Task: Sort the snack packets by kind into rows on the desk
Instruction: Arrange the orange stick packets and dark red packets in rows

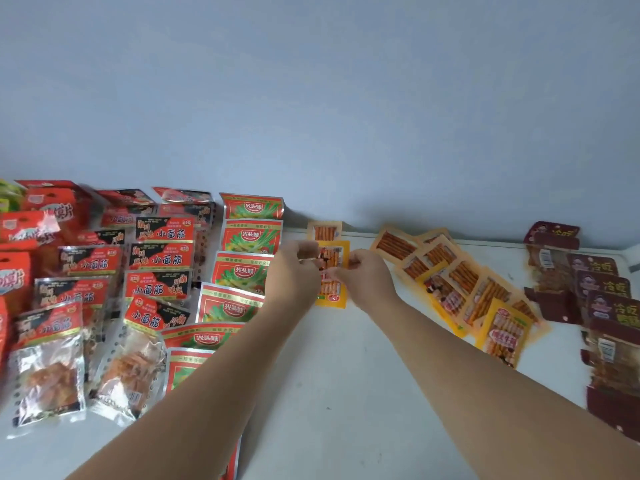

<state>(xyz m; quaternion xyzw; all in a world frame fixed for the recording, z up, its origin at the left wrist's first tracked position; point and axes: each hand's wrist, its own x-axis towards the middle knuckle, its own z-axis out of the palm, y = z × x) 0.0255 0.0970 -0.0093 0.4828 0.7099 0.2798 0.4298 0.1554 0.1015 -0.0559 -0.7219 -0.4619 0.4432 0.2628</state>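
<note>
One yellow packet [333, 291] sits mid-frame, pinched between two hands: the left hand [294, 275] grasps its left edge with curled fingers, and the right hand [367, 278] grasps its right edge the same way. I cannot tell whether it rests on the white counter [346, 393] or is held just above it. A second yellow packet [325, 232] lies just above it by the wall [346, 98]. Right of the hands a yellow pile [464, 289] fans out, with maroon packets [602, 306] at the right edge. To the left run red-and-green packets [242, 271], then red-and-black packets [156, 271], with red packs [31, 230] at the far left.
</note>
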